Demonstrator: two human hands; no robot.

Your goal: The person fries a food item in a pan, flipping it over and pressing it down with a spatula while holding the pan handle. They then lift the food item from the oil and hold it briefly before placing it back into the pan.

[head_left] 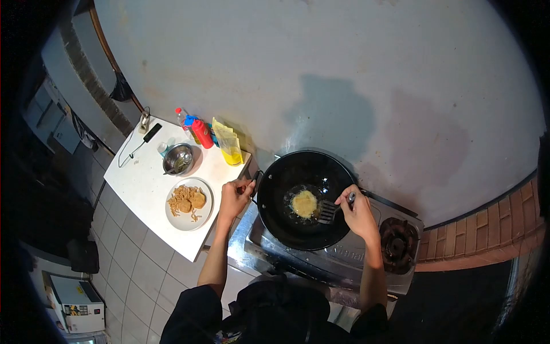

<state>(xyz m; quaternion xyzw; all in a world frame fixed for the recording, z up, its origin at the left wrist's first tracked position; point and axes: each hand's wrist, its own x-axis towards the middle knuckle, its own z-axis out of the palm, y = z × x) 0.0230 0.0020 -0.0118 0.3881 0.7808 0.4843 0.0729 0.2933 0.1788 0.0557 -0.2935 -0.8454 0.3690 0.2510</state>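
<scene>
A black wok sits on the left side of a metal gas stove. In its oil lies one round yellow piece of food with small bubbles around it. My left hand is closed on the wok's handle at the left rim. With my right hand I grip a slotted spatula, its head inside the wok just right of the food.
On a white table at the left stand a plate of fried food, a metal bowl, a red bottle and a yellow pouch. A bare burner is right of the wok. The wall rises behind.
</scene>
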